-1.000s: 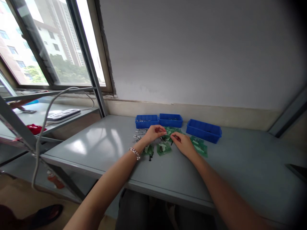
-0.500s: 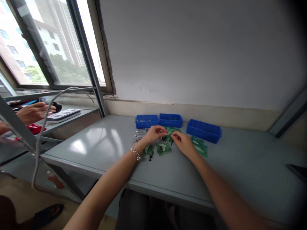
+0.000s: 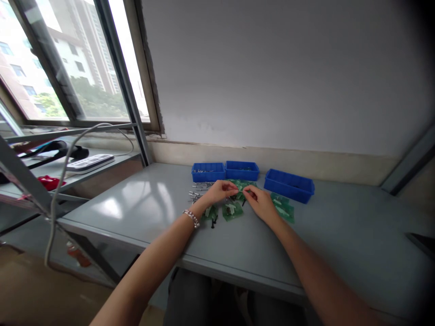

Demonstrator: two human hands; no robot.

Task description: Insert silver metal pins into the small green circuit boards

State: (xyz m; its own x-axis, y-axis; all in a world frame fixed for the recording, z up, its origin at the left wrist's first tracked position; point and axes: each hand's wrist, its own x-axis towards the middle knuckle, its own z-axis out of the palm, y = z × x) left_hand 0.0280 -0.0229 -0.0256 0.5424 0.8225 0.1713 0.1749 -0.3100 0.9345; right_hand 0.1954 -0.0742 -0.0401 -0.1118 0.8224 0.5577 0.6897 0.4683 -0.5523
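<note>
A small green circuit board (image 3: 242, 191) is being held just above the grey table (image 3: 142, 199), pinched between both hands. The left hand (image 3: 219, 192) is closing its fingers on the board's left edge, and the right hand (image 3: 260, 200) is gripping the right edge; what they are fitting is too small to tell. More green boards (image 3: 283, 209) are lying around the hands, with black screws (image 3: 213, 220) and silver pins (image 3: 197, 190) to the left. Three blue bins (image 3: 288, 183) are standing behind, so plenty of boards seem left to handle.
</note>
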